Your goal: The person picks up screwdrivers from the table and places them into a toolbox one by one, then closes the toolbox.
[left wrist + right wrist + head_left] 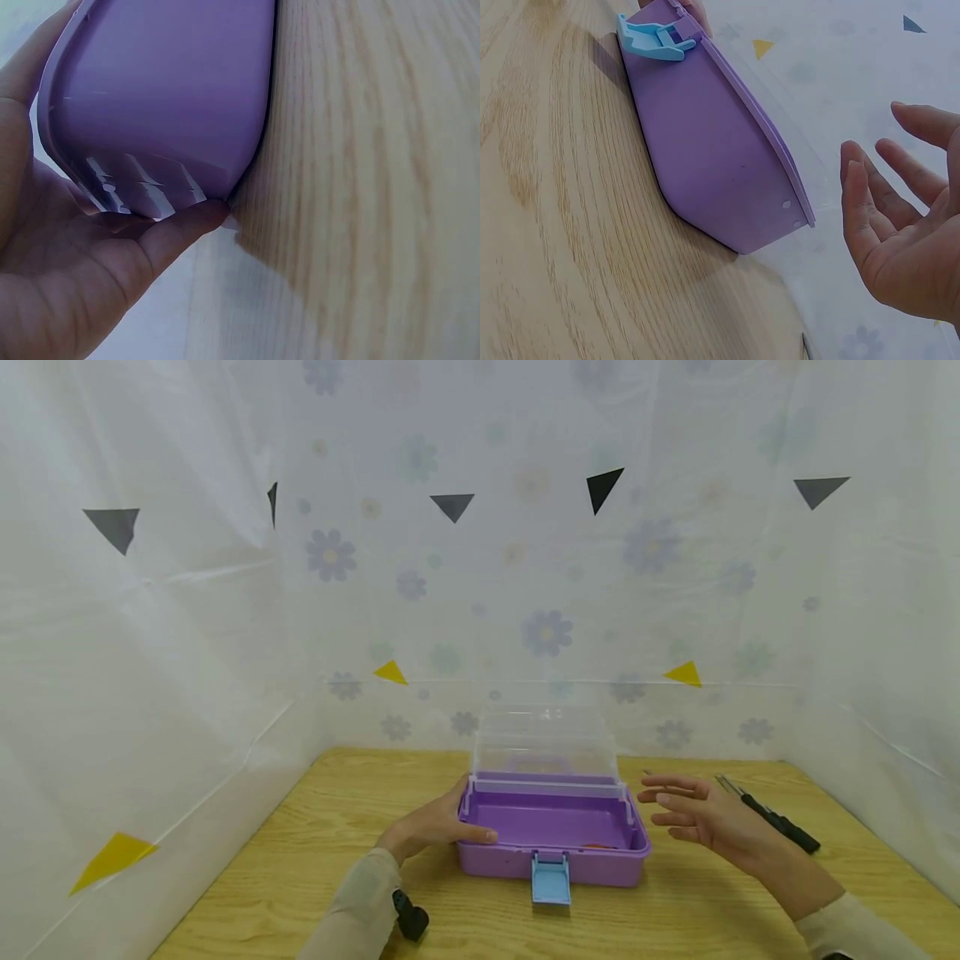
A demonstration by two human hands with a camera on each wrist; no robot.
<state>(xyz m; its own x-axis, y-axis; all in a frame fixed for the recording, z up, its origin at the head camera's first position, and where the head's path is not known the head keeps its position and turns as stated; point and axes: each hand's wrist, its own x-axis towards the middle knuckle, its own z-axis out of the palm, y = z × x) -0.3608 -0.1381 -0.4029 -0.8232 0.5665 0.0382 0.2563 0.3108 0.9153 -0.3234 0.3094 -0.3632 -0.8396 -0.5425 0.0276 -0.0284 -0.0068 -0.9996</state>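
Note:
A purple plastic box (553,852) stands on the wooden table (315,860), its clear lid (543,742) raised upright and a light blue latch (551,878) hanging at the front. My left hand (438,827) holds the box's left end, thumb on the rim; the left wrist view shows the palm (67,277) against the purple wall (165,90). My right hand (693,814) hovers open just right of the box, fingers spread, touching nothing. In the right wrist view that hand (900,225) sits apart from the box (712,157). Something small and orange lies inside the box.
A black-handled tool (772,817) lies on the table behind my right hand. A small black object (410,917) sits by my left sleeve. White flower-patterned sheeting with triangle markers walls in the table on three sides.

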